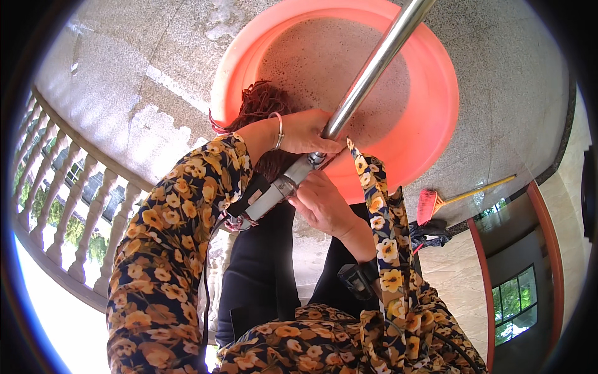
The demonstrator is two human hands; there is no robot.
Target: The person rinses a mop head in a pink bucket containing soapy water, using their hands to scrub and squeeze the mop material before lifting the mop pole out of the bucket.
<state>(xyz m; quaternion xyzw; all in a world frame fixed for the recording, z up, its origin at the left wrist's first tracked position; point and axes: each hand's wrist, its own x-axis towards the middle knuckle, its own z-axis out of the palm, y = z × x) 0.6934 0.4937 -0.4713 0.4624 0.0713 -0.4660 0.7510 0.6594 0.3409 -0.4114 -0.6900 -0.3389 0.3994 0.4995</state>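
Observation:
A metal mop pole [380, 61] runs diagonally down to a grey mop head clamp [280, 189] above my lap. My left hand [306, 131], wearing a bangle, is closed around the base of the pole. Against the lower side of the clamp lies my right hand [324, 205], its fingers curled at the metal joint; whether they grip it is unclear. Dark red mop strands [261, 105] hang under my left wrist over the rim of a large pink plastic tub [437, 107]. Murky, bubbly water [327, 56] fills the tub's bottom.
A balustrade [74, 196] curves along the left. On the right, a red broom with a yellow handle [476, 190] lies on the speckled floor beside a black plastic bag [432, 233]. Farther right stands a doorway with a red-brown frame [549, 252]. Wet patches mark the floor.

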